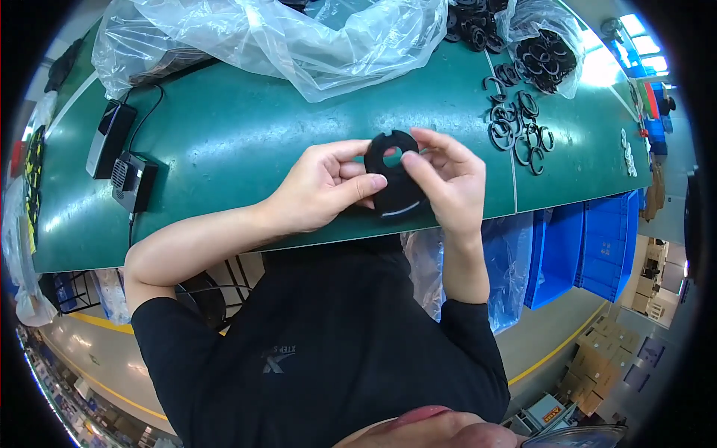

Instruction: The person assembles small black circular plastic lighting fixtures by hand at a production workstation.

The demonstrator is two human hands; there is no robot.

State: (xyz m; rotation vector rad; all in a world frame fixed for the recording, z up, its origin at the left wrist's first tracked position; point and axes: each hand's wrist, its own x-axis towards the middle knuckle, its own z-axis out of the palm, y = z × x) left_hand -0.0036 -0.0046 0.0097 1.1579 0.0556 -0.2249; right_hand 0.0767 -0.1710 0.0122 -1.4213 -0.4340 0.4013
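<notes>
A flat black plastic part [396, 190] with a round hole and a notched upper rim is held up over the near edge of the green table [246, 134]. My left hand [332, 183] grips its left side, thumb on the face and fingers behind. On its right side my right hand [450, 175] is closed, the thumb pressed near the hole and the index finger at the upper rim. Whether a smaller piece lies under the right thumb is hidden. Loose black C-shaped rings [502, 134] lie on the table to the right of my hands.
A large clear plastic bag [299, 45] covers the far side of the table. An open bag of black rings [549, 60] stands at the far right. Two small black-and-grey devices [134, 179] with cables sit at left. Blue crates [556, 254] stand below the right edge.
</notes>
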